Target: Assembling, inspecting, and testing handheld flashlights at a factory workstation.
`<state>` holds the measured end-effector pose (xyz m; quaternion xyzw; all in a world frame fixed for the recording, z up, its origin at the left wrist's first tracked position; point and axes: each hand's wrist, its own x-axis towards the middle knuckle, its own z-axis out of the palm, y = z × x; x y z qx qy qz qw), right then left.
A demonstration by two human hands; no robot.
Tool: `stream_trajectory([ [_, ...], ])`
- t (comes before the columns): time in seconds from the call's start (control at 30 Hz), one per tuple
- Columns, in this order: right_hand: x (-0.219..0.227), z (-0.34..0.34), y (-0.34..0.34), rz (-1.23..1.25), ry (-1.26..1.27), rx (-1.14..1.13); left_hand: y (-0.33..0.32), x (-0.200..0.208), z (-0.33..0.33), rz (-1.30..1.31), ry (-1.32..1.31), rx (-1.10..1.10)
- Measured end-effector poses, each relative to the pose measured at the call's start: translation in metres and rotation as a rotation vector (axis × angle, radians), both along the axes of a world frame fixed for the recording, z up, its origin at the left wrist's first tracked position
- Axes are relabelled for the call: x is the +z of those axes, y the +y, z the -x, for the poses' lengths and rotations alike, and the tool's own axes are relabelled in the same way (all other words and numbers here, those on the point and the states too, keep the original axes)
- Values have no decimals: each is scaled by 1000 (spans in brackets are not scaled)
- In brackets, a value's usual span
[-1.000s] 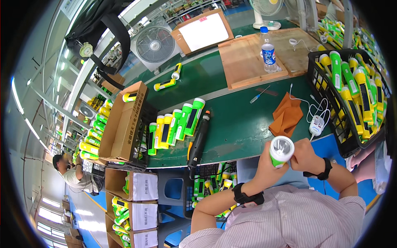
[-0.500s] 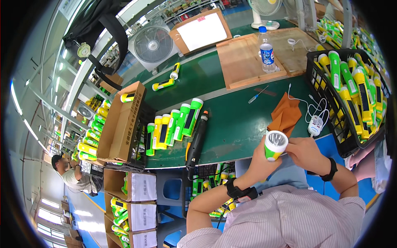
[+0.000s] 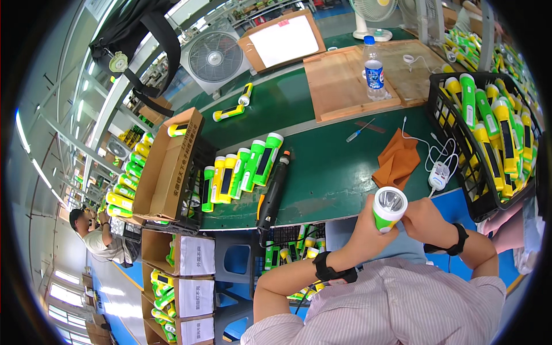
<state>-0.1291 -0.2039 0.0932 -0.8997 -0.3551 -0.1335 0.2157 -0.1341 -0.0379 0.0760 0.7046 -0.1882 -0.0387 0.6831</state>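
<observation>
My left hand is wrapped round a flashlight with a white head and green body, held upright just off the table's front edge. Its clear lens and silver reflector face up. My right hand is closed, with bent fingers against the flashlight's right side; the fingertips are partly hidden. Beyond them an orange cloth lies crumpled on the green table. Next to the cloth rests a white charger with a coiled cable. Several green and yellow flashlights lie in a row to the left.
A black electric screwdriver lies beside the row. At right stands a black crate full of flashlights; at left, a cardboard box. A small screwdriver, a water bottle and wooden boards are farther back. Another person is at far left.
The flashlight has shifted slightly right and tilted, showing more of its green body below the head. Both hands stay on it. The whole view has moved a little.
</observation>
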Motion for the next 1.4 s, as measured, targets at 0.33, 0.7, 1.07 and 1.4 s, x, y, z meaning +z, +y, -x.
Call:
stream_trajectory([
  [0.33,33,-5,-8,226,-334,47,-1,12,0,66,171,-2],
  [0.7,11,-16,-14,-209,-98,239,-11,20,4,31,-240,54],
  [1.07,-7,-8,-11,-992,1558,292,14,6,-23,-279,-949,-138],
  [1.4,18,-8,1,-222,60,158,7,9,-8,-106,-577,59],
])
